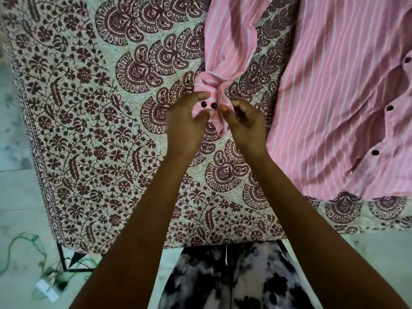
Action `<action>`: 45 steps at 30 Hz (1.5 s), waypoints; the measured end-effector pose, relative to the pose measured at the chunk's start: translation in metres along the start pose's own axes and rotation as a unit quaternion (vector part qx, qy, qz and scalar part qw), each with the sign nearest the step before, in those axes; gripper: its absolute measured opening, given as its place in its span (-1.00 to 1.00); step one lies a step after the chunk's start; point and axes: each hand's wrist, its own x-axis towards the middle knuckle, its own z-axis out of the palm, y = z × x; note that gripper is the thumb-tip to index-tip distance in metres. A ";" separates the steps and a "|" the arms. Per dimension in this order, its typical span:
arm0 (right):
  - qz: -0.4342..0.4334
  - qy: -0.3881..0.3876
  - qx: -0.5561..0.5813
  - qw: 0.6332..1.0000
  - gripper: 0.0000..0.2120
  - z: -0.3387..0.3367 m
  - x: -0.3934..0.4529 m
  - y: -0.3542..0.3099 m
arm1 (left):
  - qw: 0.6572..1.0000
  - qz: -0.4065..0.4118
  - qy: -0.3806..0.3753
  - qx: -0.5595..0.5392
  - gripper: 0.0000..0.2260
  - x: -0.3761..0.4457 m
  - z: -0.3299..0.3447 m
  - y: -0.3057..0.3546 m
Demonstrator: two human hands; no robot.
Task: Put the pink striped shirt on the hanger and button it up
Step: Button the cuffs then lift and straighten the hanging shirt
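Observation:
The pink striped shirt (334,103) lies spread on the bed at the right, its front placket with dark buttons (389,107) at the far right. One sleeve (225,45) runs down from the top to its cuff (208,94) at the centre. My left hand (185,123) pinches the cuff's left side, next to two dark cuff buttons (208,105). My right hand (243,121) pinches the cuff's right edge. No hanger is in view.
A patterned maroon and cream bedspread (93,121) covers the bed, whose edge runs along the left and bottom. On the pale floor at the lower left lie a green cord (24,248) and a small white object (48,291). My patterned trousers (234,279) show below.

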 end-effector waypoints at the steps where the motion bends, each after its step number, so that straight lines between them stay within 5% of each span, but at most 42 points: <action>1: -0.003 0.003 -0.012 1.000 -0.91 0.000 -0.001 0.002 | 1.000 -0.008 -0.006 0.006 -0.73 0.000 0.000 0.000; 6: -0.004 0.034 -0.070 0.997 -0.87 -0.003 0.000 0.010 | 0.998 -0.009 -0.035 0.058 -0.83 0.002 0.000 -0.001; 16: 0.042 -0.028 -0.161 0.986 -0.85 -0.003 0.015 0.010 | 0.994 0.061 -0.054 0.076 -0.89 -0.001 0.001 -0.006; 23: 0.146 -0.096 -0.058 0.983 -0.90 -0.014 0.022 -0.002 | 0.985 0.096 -0.122 0.074 -0.87 0.007 -0.008 -0.003; 29: 0.148 -0.114 -0.023 0.982 -0.80 -0.021 0.029 -0.006 | 0.977 0.108 -0.157 0.094 -0.88 0.017 -0.011 0.005; 32: 0.145 -0.116 -0.007 0.983 -0.91 -0.021 0.027 -0.003 | 0.964 0.130 -0.180 0.148 -0.87 0.021 -0.013 0.008; 45: 0.123 -0.101 0.046 0.986 -0.87 -0.019 0.025 0.002 | 0.980 0.069 -0.137 0.124 -0.90 0.030 -0.004 0.013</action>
